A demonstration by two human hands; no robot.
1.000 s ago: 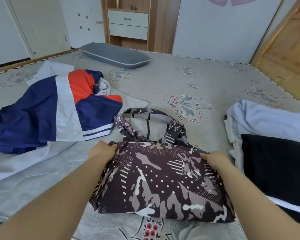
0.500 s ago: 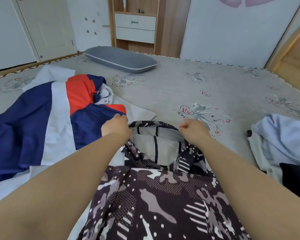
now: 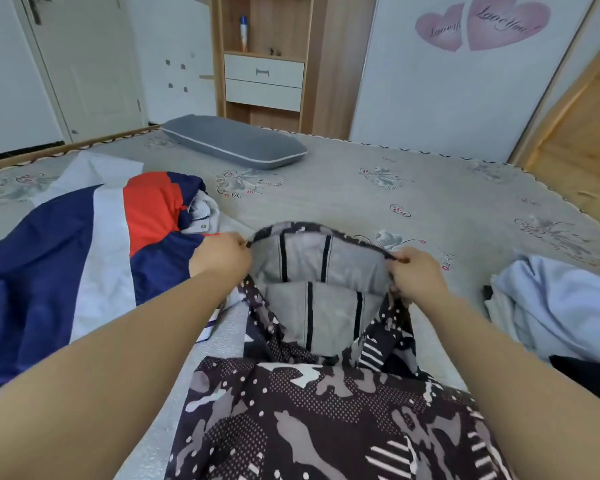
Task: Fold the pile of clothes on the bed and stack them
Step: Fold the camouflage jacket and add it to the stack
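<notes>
My left hand (image 3: 222,259) pinches the left end of the camo jacket's (image 3: 323,414) hood rim, and my right hand (image 3: 418,277) pinches the right end — fingers curled tight on the dark edge, which is stretched in an arc between them. The hood (image 3: 312,268) gapes open toward me, showing its grey lining with black seams. The rest of the jacket lies on the bed (image 3: 430,202) under my forearms, running off the bottom of the view.

Just left of my left hand lies a navy, white and red jacket (image 3: 66,258), its edge near my wrist and partly under my arm. To the right, apart from my right hand, sits a pale blue garment (image 3: 561,299) with something black (image 3: 586,379) beside it. Beyond the hood the grey flowered bedcover is bare back to a grey pillow (image 3: 236,142) near the far edge.

Behind stand a white door (image 3: 84,64), a wooden shelf unit (image 3: 264,60) with drawers, and a white panel with pink heart stickers (image 3: 482,24).
</notes>
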